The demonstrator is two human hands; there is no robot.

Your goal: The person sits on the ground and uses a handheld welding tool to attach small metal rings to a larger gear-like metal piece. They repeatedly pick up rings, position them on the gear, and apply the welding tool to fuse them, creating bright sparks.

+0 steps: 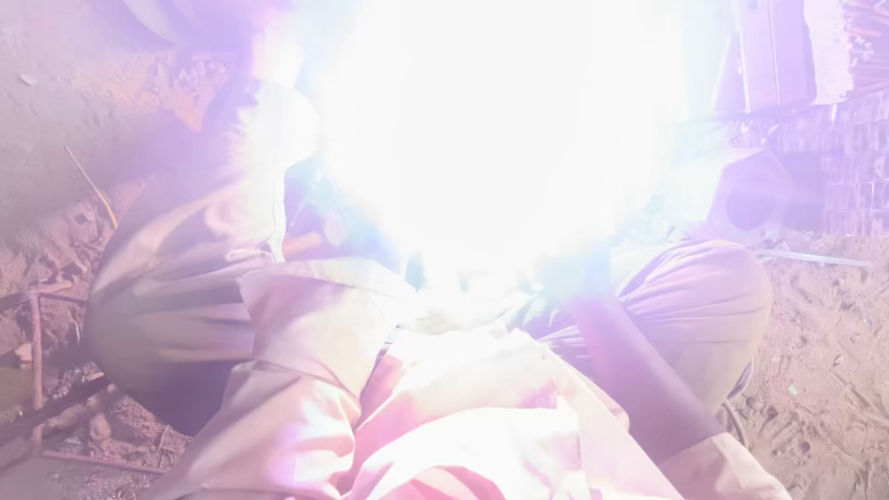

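Item I log: welding glare (500,130), blinding white, upper centre above my knees, hiding both hands and whatever they hold.

1. Sandy brown ground (815,370) on the right, full of little dents and marks.
2. More reddish dirt on the left, with small stones and bits lying about.
3. Thin stick (93,185) lying slanted on the dirt at the left.
4. Rusty metal rods (42,370) at the lower left, crossing one another near the edge.
5. Stack of metal bars (852,157) at the far right, packed close together.
6. Pale thin rod (815,258) lying flat on the sand, just below that stack.
7. Flat metal piece (773,56) standing at the top right.
8. Huge white glare (500,120) hiding the whole middle.
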